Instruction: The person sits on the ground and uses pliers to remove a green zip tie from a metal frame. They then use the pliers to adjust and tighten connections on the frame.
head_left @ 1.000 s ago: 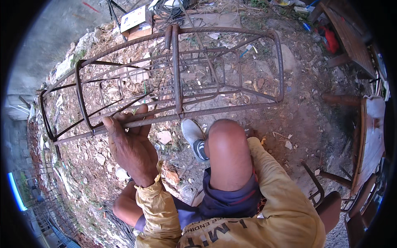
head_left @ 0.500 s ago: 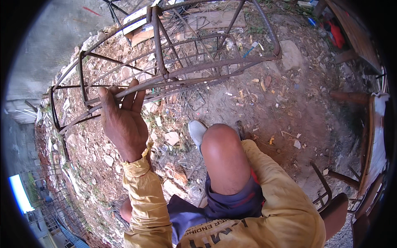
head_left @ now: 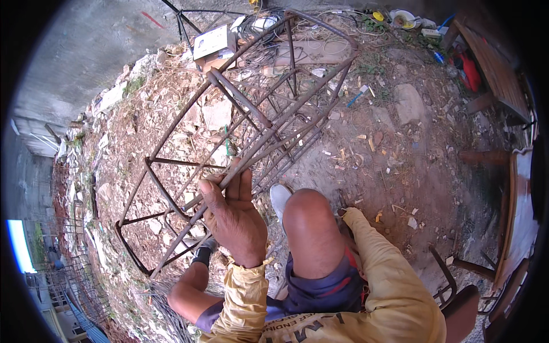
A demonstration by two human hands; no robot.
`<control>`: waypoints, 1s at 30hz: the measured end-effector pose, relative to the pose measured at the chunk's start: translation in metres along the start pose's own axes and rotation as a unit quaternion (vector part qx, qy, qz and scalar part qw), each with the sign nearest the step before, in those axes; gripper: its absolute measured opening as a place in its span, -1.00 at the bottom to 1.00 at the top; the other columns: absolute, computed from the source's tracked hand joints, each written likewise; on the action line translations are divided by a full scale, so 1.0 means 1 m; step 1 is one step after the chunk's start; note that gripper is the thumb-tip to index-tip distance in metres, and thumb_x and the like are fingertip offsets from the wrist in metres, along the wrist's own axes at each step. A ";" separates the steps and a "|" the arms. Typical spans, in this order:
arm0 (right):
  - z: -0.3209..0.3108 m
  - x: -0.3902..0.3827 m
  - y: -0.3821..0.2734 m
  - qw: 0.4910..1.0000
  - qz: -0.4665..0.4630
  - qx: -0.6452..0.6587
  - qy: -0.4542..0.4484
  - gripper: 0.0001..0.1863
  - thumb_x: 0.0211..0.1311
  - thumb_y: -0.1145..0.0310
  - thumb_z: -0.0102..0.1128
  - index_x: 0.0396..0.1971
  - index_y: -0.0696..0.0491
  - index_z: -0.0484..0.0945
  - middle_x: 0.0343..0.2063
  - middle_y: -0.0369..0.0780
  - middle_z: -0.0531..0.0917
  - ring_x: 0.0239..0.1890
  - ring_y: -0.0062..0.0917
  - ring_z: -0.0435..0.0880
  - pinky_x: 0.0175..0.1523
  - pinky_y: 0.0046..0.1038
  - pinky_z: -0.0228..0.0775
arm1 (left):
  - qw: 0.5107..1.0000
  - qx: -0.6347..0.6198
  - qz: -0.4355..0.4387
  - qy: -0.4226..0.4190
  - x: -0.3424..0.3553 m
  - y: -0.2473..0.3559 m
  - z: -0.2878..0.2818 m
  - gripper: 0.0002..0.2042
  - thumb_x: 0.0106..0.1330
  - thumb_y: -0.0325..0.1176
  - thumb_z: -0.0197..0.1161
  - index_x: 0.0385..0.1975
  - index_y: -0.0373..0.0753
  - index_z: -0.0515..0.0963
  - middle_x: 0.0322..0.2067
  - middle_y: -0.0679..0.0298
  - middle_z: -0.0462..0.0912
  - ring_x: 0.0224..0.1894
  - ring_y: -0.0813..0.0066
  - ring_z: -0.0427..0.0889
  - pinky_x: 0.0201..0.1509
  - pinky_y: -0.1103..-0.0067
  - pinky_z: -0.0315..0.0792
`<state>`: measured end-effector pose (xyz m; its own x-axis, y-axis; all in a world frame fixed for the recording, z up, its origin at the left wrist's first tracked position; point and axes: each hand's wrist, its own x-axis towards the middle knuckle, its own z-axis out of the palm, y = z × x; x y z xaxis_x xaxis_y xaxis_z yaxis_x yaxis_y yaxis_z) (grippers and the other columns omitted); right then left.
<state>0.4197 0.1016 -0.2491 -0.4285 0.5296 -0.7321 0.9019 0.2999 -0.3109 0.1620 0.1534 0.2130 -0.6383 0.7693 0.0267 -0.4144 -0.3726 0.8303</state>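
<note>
Through the head camera I watch the left hand pinch a long bar between thumb and fingers, the fingers curled partway and closed on the metal. That bar belongs to a rusty brown cage of ribbed steel rods with rectangular crosspieces, which slants across the middle of my view from lower left to upper right, in front of the person. I cannot tell whether its far end rests on anything.

The right arm, in a tan-yellow long sleeve, reaches down beside a bare bent knee. I cannot make out the right hand beyond the cuff, so I cannot tell how far open it is or whether it has hold of anything. Dark blue shorts and a light grey shoe show near the knee.

Behind the cage's upper part I see a white and brown cardboard box with a coil of black cable beside it. To the right lie a flat pale stone and, farther out, a bright red cloth by a brown wooden bench. A grey concrete wall curves along the left.
</note>
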 end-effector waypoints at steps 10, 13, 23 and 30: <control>-0.119 -0.049 0.026 0.593 0.064 0.770 0.227 -0.64 0.09 -0.05 0.35 -0.36 -0.09 0.50 -0.67 -0.36 0.48 -0.73 -0.62 0.40 -0.64 -0.50 0.23 | 0.998 -0.036 0.009 0.059 0.027 0.038 -0.054 -0.75 0.41 -0.19 0.13 -0.26 -0.29 0.48 -0.30 0.21 0.60 -0.18 0.30 0.68 -0.04 0.40 0.63; -0.266 -0.107 -0.048 0.567 0.033 0.758 0.321 -0.66 0.12 -0.02 0.34 -0.36 -0.12 0.44 -0.64 -0.39 0.48 -0.72 -0.65 0.39 -0.67 -0.53 0.28 | 0.998 -0.034 0.007 0.056 0.034 0.047 -0.060 -0.75 0.41 -0.19 0.13 -0.29 -0.29 0.49 -0.32 0.18 0.63 -0.23 0.33 0.69 -0.08 0.43 0.65; -0.416 0.018 -0.081 0.677 -0.088 0.621 0.386 -0.15 0.21 -0.37 -0.13 0.15 0.14 0.40 -0.27 -0.07 0.67 -0.20 -0.32 0.70 -0.17 -0.32 0.48 | 0.998 -0.030 -0.005 0.058 0.060 0.078 -0.080 -0.75 0.43 -0.21 0.10 -0.34 -0.30 0.47 -0.35 0.11 0.65 -0.24 0.26 0.70 -0.12 0.41 0.66; -0.409 0.025 -0.136 0.547 -0.058 0.709 0.442 -0.65 0.21 0.12 -0.04 -0.17 0.06 0.49 -0.61 -0.21 0.58 -0.61 -0.49 0.47 -0.38 -0.42 0.41 | 0.998 -0.034 -0.049 0.035 0.098 0.087 -0.072 -0.77 0.39 -0.23 0.15 -0.35 -0.29 0.48 -0.37 0.13 0.62 -0.17 0.25 0.68 -0.12 0.43 0.64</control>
<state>0.2643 0.3983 0.0227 0.2180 0.9370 -0.2731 -0.2665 -0.2120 -0.9402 0.0166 0.1586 0.2479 -0.6359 0.7661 -0.0934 -0.5181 -0.3340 0.7874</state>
